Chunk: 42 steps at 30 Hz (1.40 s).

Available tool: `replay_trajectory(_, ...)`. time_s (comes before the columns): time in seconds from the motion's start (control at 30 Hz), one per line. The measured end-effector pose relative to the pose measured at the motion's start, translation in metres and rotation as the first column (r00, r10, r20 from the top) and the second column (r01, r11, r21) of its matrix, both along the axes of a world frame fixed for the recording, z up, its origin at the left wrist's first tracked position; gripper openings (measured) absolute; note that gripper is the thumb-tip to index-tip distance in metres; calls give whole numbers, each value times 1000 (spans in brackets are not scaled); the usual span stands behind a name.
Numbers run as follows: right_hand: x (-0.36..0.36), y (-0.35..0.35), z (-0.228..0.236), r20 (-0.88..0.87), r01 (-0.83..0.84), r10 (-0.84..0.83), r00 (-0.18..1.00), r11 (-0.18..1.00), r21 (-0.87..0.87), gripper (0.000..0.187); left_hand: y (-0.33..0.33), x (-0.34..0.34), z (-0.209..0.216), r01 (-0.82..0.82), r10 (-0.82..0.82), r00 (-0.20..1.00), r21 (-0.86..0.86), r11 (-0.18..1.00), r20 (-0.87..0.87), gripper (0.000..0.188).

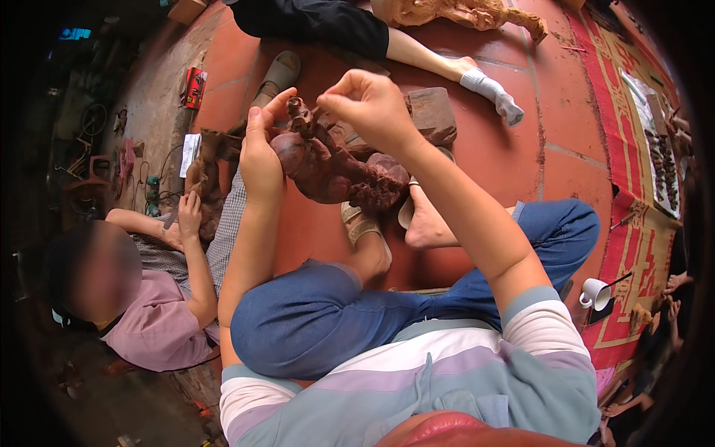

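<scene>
A dark reddish-brown wood carving (328, 167) with rounded, knobbly forms is tilted in front of me, above the tiled floor. My left hand (262, 153) steadies it from the left, its palm and fingers against the carving near the top. My right hand (370, 106) is closed in a pinch just right of the carving's narrow upper end. Whatever sits between those fingertips, if anything, is too small to make out. Behind the carving lies a thick dark wooden block (432, 118), partly hidden by my right hand and forearm.
At left, another person (160, 316) in a pink top handles a brown wooden piece. Someone's outstretched leg with a grey sock (491, 93) lies beyond, near a pale wood carving (454, 13). A red patterned mat (625, 246) and a white mug (594, 294) are at right.
</scene>
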State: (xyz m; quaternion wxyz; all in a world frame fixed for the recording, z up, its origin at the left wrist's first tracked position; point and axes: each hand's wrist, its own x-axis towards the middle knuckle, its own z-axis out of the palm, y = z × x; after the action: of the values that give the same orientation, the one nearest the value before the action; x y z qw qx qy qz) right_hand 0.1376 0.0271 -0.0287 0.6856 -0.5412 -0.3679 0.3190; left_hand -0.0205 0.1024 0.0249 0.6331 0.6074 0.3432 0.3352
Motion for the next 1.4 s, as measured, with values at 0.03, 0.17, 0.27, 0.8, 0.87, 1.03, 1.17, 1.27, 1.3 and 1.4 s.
replay_trajectory(0.03, 9, 12, 3, 12, 94, -94, 996, 996, 8, 16, 4, -2, -2, 8, -7, 1000, 34, 999, -25, 55)
replay_trajectory(0.17, 14, -5, 4, -36, -99, 104, 994, 988, 117, 13, -1, 0, 3, -48, 48, 999, 6, 999, 6, 55)
replay_trajectory(0.27, -12, -10, 23, 413, -90, 27, 910, 987, 132, 5, 5, -7, -2, -2, 2, 1000, 12, 1000, 6, 55)
replay_trajectory(0.8, -6, -12, -12, 86, -185, 169, 982, 953, 240, 7, 0, -12, 5, 6, -6, 1000, -52, 999, -1, 55)
replay_trajectory(0.87, -19, -4, -26, -176, -266, 320, 931, 924, 276, 9, 1, -7, 3, 7, -5, 999, -50, 999, 43, 55)
replay_trajectory(1.03, 6, -10, -53, -106, -90, 103, 989, 988, 127, 6, 8, -10, 1, 11, -10, 999, -30, 999, 48, 55)
replay_trajectory(1.17, -21, -12, -22, 231, -40, -30, 972, 955, 292, 12, 0, -8, 4, 17, -15, 999, -79, 997, 30, 55)
replay_trajectory(1.27, 2, -14, -45, 414, -40, -60, 908, 973, 228, 13, 4, -9, 4, 26, -25, 999, -46, 999, 29, 55)
replay_trajectory(1.3, 9, -16, -49, 475, -28, -71, 877, 980, 199, 14, 4, -8, 7, 15, -13, 999, -52, 999, 34, 55)
replay_trajectory(1.4, -3, -14, -12, 281, 89, -184, 942, 943, 320, 12, -1, -12, 4, 9, -4, 999, -101, 995, 45, 55)
